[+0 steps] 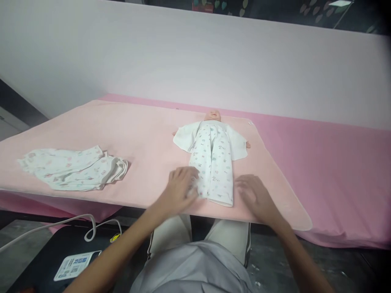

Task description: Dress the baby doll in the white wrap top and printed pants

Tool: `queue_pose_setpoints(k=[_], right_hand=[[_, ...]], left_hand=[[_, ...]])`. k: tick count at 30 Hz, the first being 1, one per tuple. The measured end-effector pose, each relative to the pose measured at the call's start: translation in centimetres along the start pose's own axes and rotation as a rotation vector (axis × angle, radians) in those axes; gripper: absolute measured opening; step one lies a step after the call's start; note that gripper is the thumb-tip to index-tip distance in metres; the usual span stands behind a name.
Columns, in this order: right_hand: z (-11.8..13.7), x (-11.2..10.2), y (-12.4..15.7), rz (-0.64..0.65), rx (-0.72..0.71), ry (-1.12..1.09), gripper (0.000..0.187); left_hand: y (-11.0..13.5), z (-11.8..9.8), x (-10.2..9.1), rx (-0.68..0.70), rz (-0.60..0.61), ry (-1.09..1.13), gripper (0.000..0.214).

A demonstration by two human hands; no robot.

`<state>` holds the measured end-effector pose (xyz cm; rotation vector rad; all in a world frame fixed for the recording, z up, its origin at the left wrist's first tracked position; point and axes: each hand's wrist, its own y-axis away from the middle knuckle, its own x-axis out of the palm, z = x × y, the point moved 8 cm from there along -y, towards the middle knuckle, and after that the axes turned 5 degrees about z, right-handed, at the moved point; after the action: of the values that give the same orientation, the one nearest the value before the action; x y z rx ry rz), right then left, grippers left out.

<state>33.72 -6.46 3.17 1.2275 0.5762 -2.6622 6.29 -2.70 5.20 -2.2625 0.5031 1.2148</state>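
Observation:
A baby doll (214, 115) lies on its back on the pink mat, its head toward the wall and its arms spread in wide white sleeves (239, 143). White baby pants (217, 173) with a small print cover its body and legs, their hems toward me. My left hand (182, 189) is at the lower left edge of the pants, fingers curled, with a bit of white cloth between thumb and fingers; it is slightly blurred. Beside the lower right edge, my right hand (255, 196) hovers with fingers apart, holding nothing.
Folded printed baby clothes (75, 169) lie at the left of the pink mat (146, 130). Behind stands a white wall (214, 61). Below the table at left, a white cable (61, 223) and a printed card (76, 264) rest by a black surface.

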Motion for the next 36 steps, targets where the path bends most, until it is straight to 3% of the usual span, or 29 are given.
queue_pose_setpoints(k=[2,4,7,9,13,18,23,26,31,36], right_hand=[[-2.1,-1.4,-3.4,-0.007,0.006,0.11,0.032],[-3.8,-1.5,-7.7,0.021,-0.033,0.212,0.039],[-5.1,0.7,-13.1,0.174,-0.227,0.227,0.05],[-6.1,2.1,-14.9,0.236,-0.3,0.199,0.052],[-8.3,2.9,-15.4,0.208,-0.259,0.166,0.031],[-8.9,2.9,-14.9,0.262,-0.183,0.158,0.008],[-8.6,1.8,-15.4,0.305,-0.125,0.203,0.022],[-8.4,1.6,-15.3,0.305,-0.107,0.254,0.021],[-7.5,2.6,-14.7,0.184,-0.232,0.294,0.012],[-8.1,3.3,-14.9,0.148,-0.216,0.166,0.016]], left_hand=[[-3.3,3.9,-1.7,-0.022,-0.054,-0.025,0.025],[-7.6,7.3,-2.2,0.021,-0.045,-0.064,0.027],[-12.6,10.1,0.3,0.178,0.172,-0.06,0.03],[-14.0,11.0,2.1,0.233,0.259,-0.021,0.031],[-14.1,11.7,3.5,0.255,0.253,0.039,0.03],[-14.1,11.8,2.8,0.223,0.244,0.054,0.018],[-13.5,11.3,2.0,0.171,0.297,0.097,0.021],[-13.5,11.5,2.3,0.117,0.323,0.098,0.026],[-14.0,12.2,3.5,0.036,0.254,0.07,0.022],[-14.0,11.8,3.6,0.063,0.165,0.033,0.023]])
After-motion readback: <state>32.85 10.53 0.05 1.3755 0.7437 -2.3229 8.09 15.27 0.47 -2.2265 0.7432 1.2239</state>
